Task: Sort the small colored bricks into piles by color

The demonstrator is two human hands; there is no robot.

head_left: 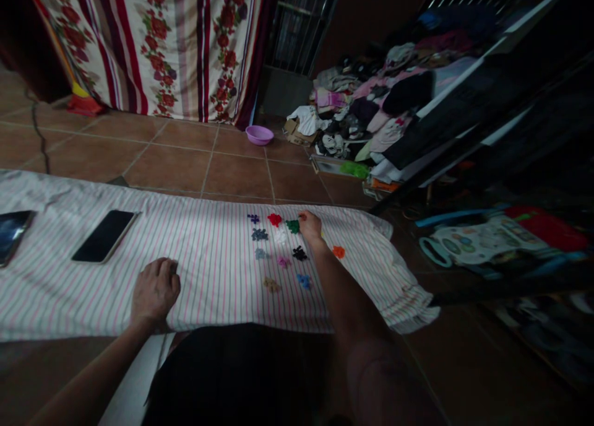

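Observation:
My right hand (pixel 310 226) reaches to the far side of the striped cloth (pixel 208 259), its fingertips pinched together at the edge of a small green pile (pixel 292 226). What they hold is too small to name. Around it lie little piles of small pieces sorted by colour: red (pixel 275 219), white (pixel 281 236), black (pixel 299 253), pink (pixel 283 261), blue (pixel 304 281) and orange (pixel 338 251). A yellow bit shows beside my right wrist. My left hand (pixel 155 288) rests on the cloth with curled fingers, a small dark thing at its fingertips.
Purple (pixel 253 218), dark grey (pixel 260 234), light grey (pixel 260 253) and tan (pixel 271 284) piles lie left of the others. A phone (pixel 104 236) and another dark-screened device (pixel 13 235) lie at left. Beyond are a purple basin (pixel 259 135) and heaped clothes (pixel 366 98).

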